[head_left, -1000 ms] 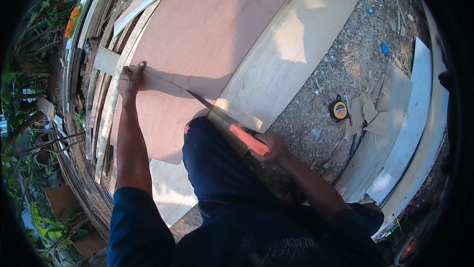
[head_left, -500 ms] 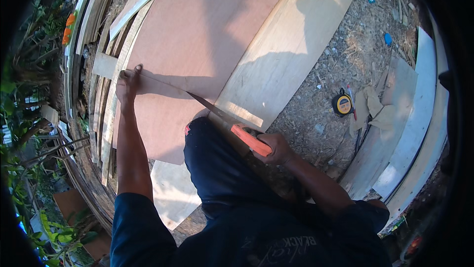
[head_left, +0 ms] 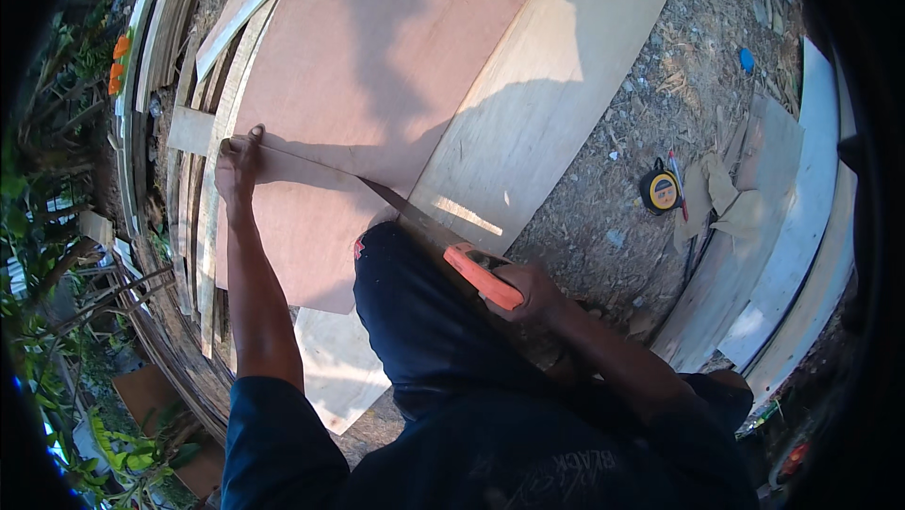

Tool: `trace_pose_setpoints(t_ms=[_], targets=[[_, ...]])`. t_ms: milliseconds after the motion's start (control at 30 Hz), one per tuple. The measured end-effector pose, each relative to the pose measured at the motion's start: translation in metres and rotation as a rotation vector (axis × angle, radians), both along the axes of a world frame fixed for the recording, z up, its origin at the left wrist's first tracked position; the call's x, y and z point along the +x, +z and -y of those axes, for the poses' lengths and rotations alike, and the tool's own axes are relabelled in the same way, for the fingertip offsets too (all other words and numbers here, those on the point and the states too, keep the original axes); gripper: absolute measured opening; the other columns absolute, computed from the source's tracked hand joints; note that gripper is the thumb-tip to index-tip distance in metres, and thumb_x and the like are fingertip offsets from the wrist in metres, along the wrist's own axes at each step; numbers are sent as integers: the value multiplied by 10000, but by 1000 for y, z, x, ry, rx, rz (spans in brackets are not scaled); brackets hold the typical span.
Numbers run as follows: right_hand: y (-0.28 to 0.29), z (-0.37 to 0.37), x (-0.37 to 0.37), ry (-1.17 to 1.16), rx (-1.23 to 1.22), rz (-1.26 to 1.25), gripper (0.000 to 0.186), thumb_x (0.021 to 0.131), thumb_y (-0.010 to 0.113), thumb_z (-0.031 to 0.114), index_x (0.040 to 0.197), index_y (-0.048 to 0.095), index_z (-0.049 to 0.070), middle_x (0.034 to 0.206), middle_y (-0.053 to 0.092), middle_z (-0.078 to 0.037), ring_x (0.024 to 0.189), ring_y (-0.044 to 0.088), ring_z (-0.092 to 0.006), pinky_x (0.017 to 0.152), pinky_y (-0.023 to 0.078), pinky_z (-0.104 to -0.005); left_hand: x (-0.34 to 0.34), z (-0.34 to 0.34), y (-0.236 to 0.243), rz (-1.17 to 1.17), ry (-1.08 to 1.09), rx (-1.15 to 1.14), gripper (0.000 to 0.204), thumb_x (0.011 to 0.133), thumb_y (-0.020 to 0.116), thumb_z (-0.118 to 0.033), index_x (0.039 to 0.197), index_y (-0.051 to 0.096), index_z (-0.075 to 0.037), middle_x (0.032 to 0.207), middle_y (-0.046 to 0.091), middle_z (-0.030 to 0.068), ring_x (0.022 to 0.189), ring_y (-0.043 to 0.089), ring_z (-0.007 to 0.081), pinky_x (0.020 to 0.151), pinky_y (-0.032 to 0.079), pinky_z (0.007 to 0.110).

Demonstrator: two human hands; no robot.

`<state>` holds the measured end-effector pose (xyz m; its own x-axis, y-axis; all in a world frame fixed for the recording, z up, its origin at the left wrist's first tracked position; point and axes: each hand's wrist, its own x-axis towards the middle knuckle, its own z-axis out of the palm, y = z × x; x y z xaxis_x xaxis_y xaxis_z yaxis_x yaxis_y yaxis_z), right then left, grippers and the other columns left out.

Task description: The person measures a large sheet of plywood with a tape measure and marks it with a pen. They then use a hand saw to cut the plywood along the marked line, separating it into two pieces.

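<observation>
A handsaw (head_left: 483,276) with an orange handle is gripped in my right hand (head_left: 530,291). Its dark blade slants up and left into a thin reddish plywood sheet (head_left: 330,48). From the blade's far end a straight cut or line runs left across the plywood to my left hand (head_left: 239,171). That hand is closed over the sheet's left edge, thumb on top, the other fingers partly hidden. My bent knee, in dark trousers, rests on or close over the plywood beside the blade. A paler plywood panel (head_left: 528,114) lies along the reddish sheet's right side.
Several long boards (head_left: 217,133) are stacked at the left beneath the sheet's edge. On the littered ground to the right lie a yellow-and-black tape measure (head_left: 660,191) and a red pen (head_left: 676,175). Farther right are long planks (head_left: 815,142). Green plants (head_left: 118,453) border the left.
The saw handle and my right hand have shifted slightly back toward me. My left hand keeps its hold on the plywood edge. The whole view has moved a little.
</observation>
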<state>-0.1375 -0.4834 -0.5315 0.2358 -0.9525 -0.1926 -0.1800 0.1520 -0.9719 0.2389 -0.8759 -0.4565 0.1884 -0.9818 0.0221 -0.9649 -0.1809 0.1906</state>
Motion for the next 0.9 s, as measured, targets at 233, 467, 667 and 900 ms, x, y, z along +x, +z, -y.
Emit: trace_pose_setpoints(t_ms=[233,467,667,900], targets=[[-29,5,13,-63,-115,30,257,740,757,270,873,645,81,765,644,-119,686,642,-304,636,505,-391,-13,-9,18,54,23,61,1010,694,616,-818,1229,591,39,1170,645,272,1110,613,416,952,465,457],[28,-38,-68,73,-89,-116,247,693,761,249,839,633,96,750,634,-98,695,644,-310,632,514,-410,-11,-3,8,18,19,24,1013,700,612,-817,1235,584,43,1140,654,269,1080,625,416,930,477,468],[-36,32,31,-115,-204,46,248,732,759,271,820,625,81,740,634,-122,670,628,-336,614,506,-400,-21,-12,22,74,-7,8,1023,696,607,-825,1225,586,51,1128,655,267,1052,633,418,907,488,465],[-37,-40,-11,15,-89,-106,263,754,768,272,853,630,72,778,635,-113,726,637,-321,669,500,-407,-28,-10,21,23,-48,43,946,696,616,-818,1081,644,46,1034,678,245,979,646,403,868,492,451]])
